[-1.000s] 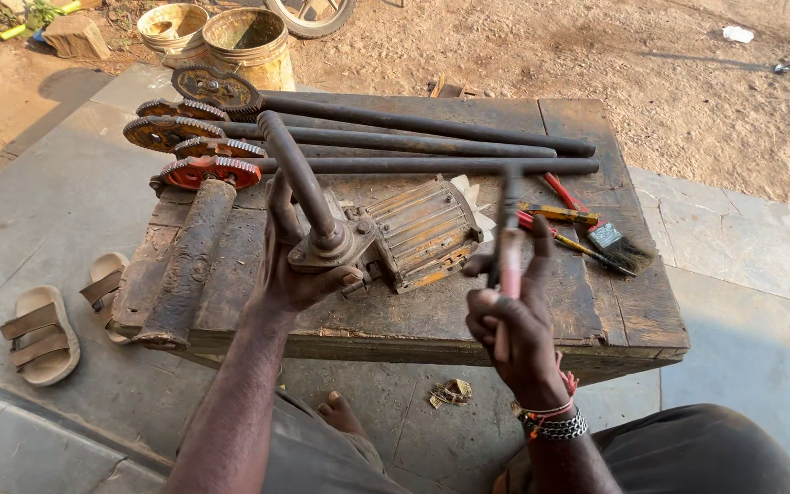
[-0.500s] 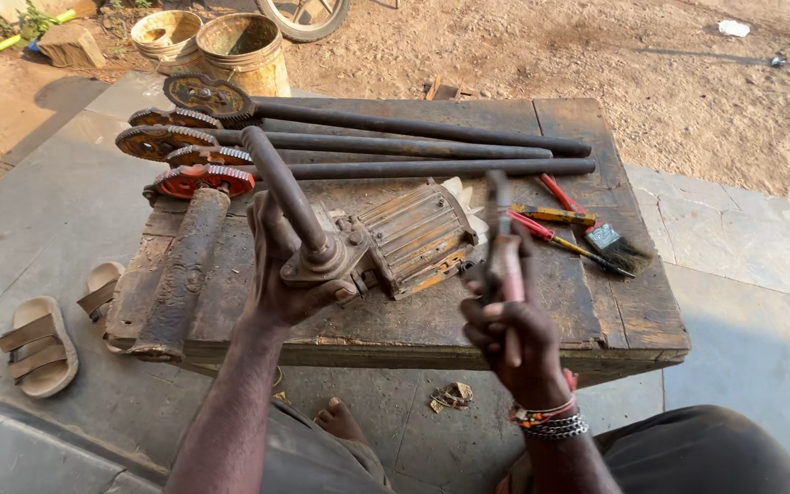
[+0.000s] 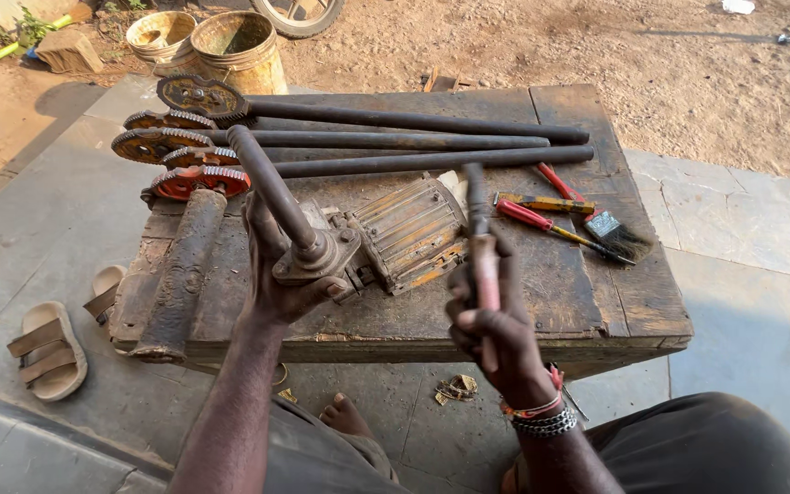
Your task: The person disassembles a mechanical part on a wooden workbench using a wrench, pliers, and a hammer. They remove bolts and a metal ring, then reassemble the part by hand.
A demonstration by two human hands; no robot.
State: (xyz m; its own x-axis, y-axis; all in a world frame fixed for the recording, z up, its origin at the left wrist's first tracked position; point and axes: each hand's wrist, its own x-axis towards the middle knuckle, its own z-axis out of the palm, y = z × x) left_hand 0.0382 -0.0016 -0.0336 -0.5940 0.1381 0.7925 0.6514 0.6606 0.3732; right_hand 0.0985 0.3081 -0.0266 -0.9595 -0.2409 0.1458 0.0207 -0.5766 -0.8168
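- A worn wooden table [image 3: 596, 302] is set on grey paving slabs [image 3: 752, 274]
- Bare sandy ground [image 3: 541, 46] is lit by sunlight beyond
- Two buckets [image 3: 230, 41], a wheel [image 3: 299, 14] and a pair of sandals [image 3: 48, 352] are seen around it

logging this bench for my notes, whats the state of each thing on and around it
left hand: gripping the flanged shaft assembly on the bench
right hand: holding a metal tool upright
ribbed housing: lying tilted beside the flange
three long shafts: lying side by side, rusty toothed ends at left
thick cylinder: lying at the left edge
brush: lying flat
buckets: upright, open
sandals: on the floor
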